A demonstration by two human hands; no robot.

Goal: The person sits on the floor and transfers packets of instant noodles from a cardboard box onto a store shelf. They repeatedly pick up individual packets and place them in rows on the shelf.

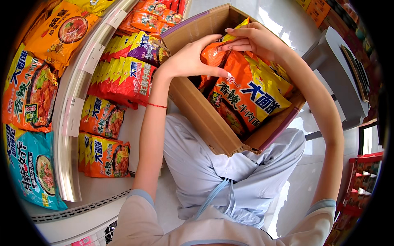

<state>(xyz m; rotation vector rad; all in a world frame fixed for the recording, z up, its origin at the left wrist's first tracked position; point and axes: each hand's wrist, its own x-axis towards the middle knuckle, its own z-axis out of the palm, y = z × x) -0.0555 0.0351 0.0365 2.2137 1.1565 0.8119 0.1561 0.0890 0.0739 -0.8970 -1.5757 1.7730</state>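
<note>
An opened cardboard box point(203, 113) rests by my lap, with several orange and yellow instant noodle packets point(252, 92) inside. My right hand point(246, 40) pinches the yellow top edge of an orange noodle packet point(214, 55) near the box's far side. Over the same packet my left hand point(192, 58) is spread, fingers near its top and thumb apart above the neighbouring packet. Whether the left fingertips press on the packet I cannot tell. The lower part of that packet is hidden among the others.
On the left, a lower shelf holds rows of red noodle packets point(123, 80) and orange noodle packets point(104, 153). A shelf edge with price tags point(74, 117) runs above them, beside larger packets. A grey plastic stool or bin point(332, 77) stands at the right on the tiled floor.
</note>
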